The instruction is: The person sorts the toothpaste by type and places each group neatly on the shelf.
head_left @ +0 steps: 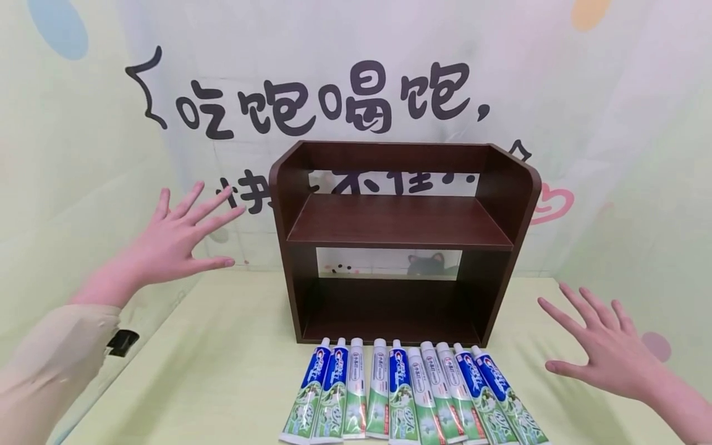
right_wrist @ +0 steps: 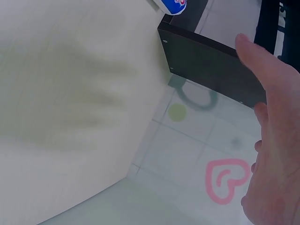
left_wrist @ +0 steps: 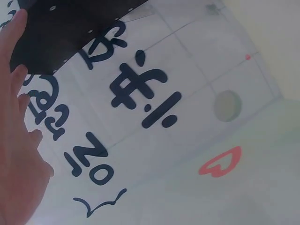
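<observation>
A dark brown two-tier wooden shelf [head_left: 399,222] stands upright on the pale table. In front of it several toothpaste tubes lie in a row, caps toward the shelf; some are blue, white and green Crest tubes [head_left: 402,392], others white and green tubes [head_left: 379,386]. My left hand [head_left: 172,241] is in the air left of the shelf, fingers spread, holding nothing. To the shelf's right my right hand [head_left: 603,349] hovers over the table with its fingers apart and nothing in it. The right wrist view shows one blue tube end [right_wrist: 173,5] by the shelf's side.
Behind the shelf hangs a pale printed backdrop [head_left: 345,37] with black lettering and a pink heart. A black clip [head_left: 122,342] sits at the table's left edge. Light fabric walls flank both sides of the table [head_left: 233,371].
</observation>
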Action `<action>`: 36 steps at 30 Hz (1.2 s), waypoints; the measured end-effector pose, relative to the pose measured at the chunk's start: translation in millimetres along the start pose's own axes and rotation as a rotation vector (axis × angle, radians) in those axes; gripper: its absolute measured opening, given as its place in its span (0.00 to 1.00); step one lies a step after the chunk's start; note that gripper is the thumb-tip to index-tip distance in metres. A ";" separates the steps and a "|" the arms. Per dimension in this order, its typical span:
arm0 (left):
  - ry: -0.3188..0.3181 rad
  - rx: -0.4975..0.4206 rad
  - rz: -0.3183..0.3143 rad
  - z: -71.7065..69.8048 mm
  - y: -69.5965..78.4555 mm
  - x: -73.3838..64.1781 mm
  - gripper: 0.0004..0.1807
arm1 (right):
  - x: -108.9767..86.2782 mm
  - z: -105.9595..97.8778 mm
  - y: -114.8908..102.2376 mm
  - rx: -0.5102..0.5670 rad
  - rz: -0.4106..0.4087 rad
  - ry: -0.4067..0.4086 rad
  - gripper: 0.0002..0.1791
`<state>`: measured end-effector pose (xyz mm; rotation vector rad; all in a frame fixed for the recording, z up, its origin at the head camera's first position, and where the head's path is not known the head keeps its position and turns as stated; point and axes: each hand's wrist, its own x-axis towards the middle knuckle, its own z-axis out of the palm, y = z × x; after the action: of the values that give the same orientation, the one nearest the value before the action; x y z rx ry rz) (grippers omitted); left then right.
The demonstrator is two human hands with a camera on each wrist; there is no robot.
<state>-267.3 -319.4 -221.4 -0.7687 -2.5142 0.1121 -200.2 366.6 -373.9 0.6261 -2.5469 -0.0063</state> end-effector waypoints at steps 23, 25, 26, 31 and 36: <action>0.140 -0.210 0.046 -37.0 10.1 62.4 0.47 | -3.4 13.5 -4.9 0.012 -0.013 -0.003 0.57; 0.136 -0.220 0.037 -37.3 10.7 66.1 0.46 | -3.6 14.7 -5.5 0.009 -0.015 -0.008 0.57; 0.131 -0.225 0.032 -37.4 10.9 67.4 0.46 | -3.4 15.2 -5.9 0.008 -0.017 -0.010 0.57; 0.121 -0.240 0.029 -39.5 13.8 73.3 0.45 | -3.4 16.2 -9.5 0.017 -0.021 -0.017 0.57; 0.134 -0.253 0.031 -41.8 18.1 79.7 0.44 | -2.9 17.1 -12.3 0.027 -0.017 -0.019 0.56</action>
<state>-294.6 -263.8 -153.6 -0.8829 -2.4166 -0.2442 -200.9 355.0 -391.6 0.6607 -2.5637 0.0169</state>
